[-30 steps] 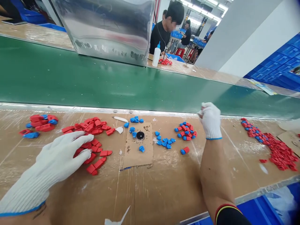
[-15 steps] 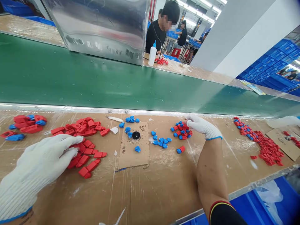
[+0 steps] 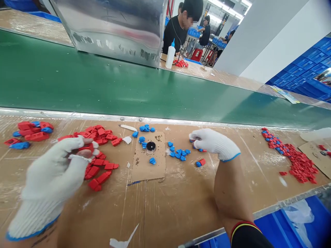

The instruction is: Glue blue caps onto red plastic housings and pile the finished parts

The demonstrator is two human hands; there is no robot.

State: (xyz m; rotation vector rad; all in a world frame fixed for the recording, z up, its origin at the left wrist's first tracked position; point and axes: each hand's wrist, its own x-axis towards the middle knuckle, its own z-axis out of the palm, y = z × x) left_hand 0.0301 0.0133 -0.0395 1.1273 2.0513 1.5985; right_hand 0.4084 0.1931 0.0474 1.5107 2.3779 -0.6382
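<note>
My left hand [image 3: 55, 168], in a white glove with bare fingertips, pinches a red plastic piece [image 3: 86, 150] just above a pile of red blocks [image 3: 99, 175]. My gloved right hand [image 3: 213, 143] reaches over the small red-and-blue pieces [image 3: 202, 150] and covers most of them. Its fingers are curled together, and what lies between them is hidden. One red-and-blue piece [image 3: 200, 162] lies apart, below that hand. Between the hands, a cardboard square [image 3: 148, 172] bears a small round black pot [image 3: 151, 146] and a few blue fist-shaped parts [image 3: 152, 161]. More blue parts [image 3: 179, 154] lie right of it.
A green conveyor belt [image 3: 116, 89] runs behind the bench, below a metal housing [image 3: 111, 31]. Far right are a heap of red pieces [image 3: 301, 165] and blue bins [image 3: 279, 224]. A white pen-like tool [image 3: 128, 127] lies near the back edge. A co-worker [image 3: 178, 31] sits across.
My left hand has lifted slightly off the red pile with a red piece in its fingers. My right hand has moved left over the red-and-blue pieces, fingers curling. The view has shifted slightly.
</note>
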